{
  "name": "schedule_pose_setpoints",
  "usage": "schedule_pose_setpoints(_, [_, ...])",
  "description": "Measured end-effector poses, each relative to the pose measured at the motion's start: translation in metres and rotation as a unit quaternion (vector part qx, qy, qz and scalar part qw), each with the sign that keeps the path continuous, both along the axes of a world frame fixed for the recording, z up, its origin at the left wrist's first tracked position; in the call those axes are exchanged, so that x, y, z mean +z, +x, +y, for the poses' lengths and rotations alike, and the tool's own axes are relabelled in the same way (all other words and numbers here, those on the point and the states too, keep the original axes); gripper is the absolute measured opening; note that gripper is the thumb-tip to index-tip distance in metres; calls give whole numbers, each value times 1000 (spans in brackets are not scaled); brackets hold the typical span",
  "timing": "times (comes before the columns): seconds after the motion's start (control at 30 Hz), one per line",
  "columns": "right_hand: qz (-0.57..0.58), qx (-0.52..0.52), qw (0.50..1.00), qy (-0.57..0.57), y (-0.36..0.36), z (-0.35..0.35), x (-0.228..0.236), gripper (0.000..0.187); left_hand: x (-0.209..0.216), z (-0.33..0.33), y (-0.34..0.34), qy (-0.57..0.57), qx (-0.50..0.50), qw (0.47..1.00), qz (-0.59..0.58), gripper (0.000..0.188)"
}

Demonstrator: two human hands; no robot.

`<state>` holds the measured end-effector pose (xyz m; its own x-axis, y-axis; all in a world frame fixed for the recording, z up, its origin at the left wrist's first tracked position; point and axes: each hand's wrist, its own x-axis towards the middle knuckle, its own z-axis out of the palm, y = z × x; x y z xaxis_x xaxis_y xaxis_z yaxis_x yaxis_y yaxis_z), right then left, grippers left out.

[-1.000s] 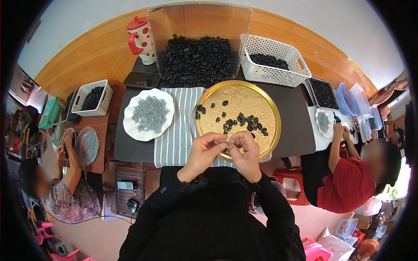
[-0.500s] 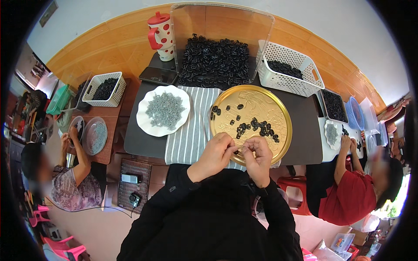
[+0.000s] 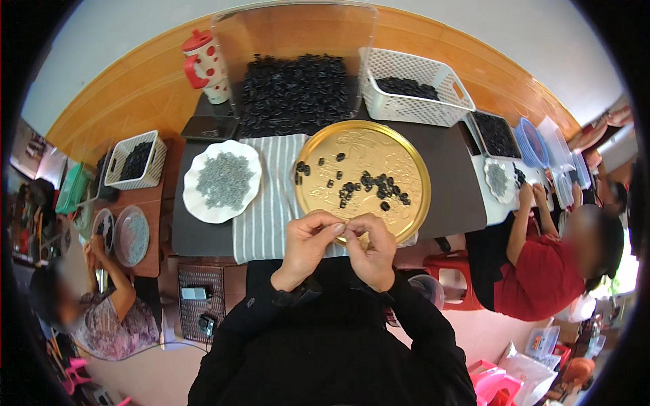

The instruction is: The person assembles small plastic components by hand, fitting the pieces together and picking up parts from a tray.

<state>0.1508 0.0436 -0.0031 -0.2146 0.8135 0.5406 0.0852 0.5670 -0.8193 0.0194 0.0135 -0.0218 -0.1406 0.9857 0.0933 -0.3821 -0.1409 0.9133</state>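
Note:
My left hand (image 3: 304, 249) and my right hand (image 3: 372, 252) meet at their fingertips over the near rim of a round gold tray (image 3: 413, 145). Both pinch with thumb and forefinger; whatever sits between the fingers is too small and covered to make out. Small black plastic pieces (image 3: 384, 184) lie scattered across the tray's middle, with a few more by its left rim. Left of the tray, a white scalloped plate (image 3: 192, 194) holds a heap of small grey parts (image 3: 224, 181). A grey-and-white striped cloth (image 3: 265, 233) lies under the tray's left side.
Behind the tray stands a clear bin (image 3: 298, 30) heaped with black pieces. A white perforated basket (image 3: 413, 115) is at its right, a red-lidded spotted tumbler (image 3: 210, 71) and a dark phone (image 3: 208, 127) at its left. Other people work at tables on both sides.
The whole view has shifted, so the table sits farther left in it. My two hands have drawn closer, and their fingertips now meet.

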Motion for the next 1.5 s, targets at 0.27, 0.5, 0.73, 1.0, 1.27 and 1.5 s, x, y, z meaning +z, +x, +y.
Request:
schedule_pose_setpoints(0.27, [-153, -88, 983, 45, 70, 56, 9, 6, -9, -5, -12, -42, -7, 999, -3, 12])
schedule_pose_setpoints(0.5, [-325, -23, 941, 86, 79, 61, 1, 6, -13, -7, -12, -65, 1, 998, -16, 12])
schedule_pose_setpoints(0.73, [-367, 18, 927, 72, 73, 58, -4, 4, -14, -12, -16, -80, 4, 997, -13, 12])
schedule_pose_setpoints(1.0, [-391, 167, 902, 70, 67, 49, 4, 9, -15, -12, -13, -81, -4, 997, 3, 12])
schedule_pose_setpoints(1.27, [-349, 55, 933, 76, 66, 60, 7, 8, -14, -14, -14, -87, -1, 996, 10, 12])
schedule_pose_setpoints(1.5, [-452, 79, 881, 113, 40, 78, 14, 15, -16, -13, -12, -92, 5, 996, 5, 11])
